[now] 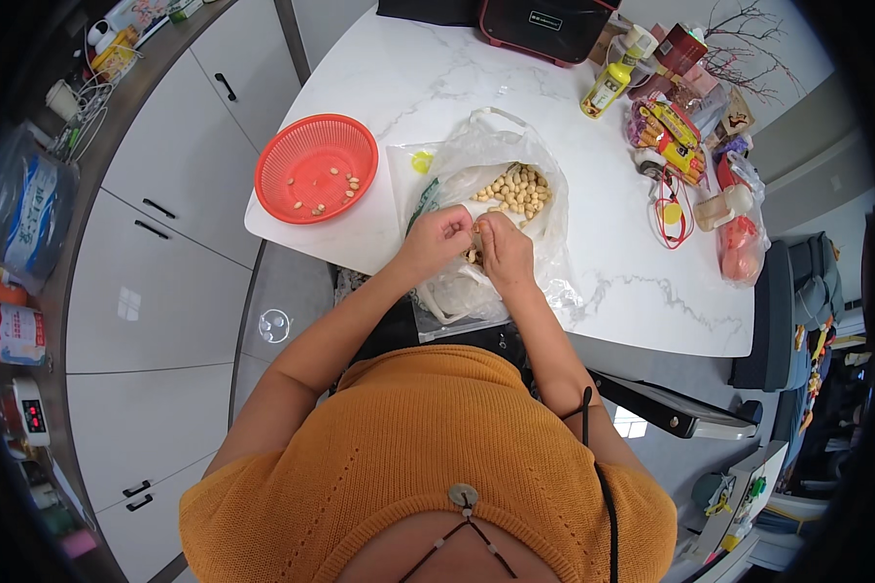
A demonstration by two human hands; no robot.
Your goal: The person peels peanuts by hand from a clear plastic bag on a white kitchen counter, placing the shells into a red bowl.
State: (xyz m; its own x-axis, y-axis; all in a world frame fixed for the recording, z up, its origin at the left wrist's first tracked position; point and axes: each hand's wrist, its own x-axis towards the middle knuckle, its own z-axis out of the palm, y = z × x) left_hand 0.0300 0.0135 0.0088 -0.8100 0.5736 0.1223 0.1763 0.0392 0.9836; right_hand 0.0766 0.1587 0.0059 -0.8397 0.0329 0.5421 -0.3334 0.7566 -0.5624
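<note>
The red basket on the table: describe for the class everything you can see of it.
The red basket is round and looks like plastic, with a wide rim and sloping walls pierced by many small openings. It stands upright and open on the white marbled table, by its left edge, left of the white plastic bag. A few small, pale, nut-like pieces lie scattered on its floor. Neither the left hand nor the right hand touches it.

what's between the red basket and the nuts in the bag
In the head view: a strip of bare table, a plastic sheet with a yellow-green patch, then the left side of the bag.
</note>
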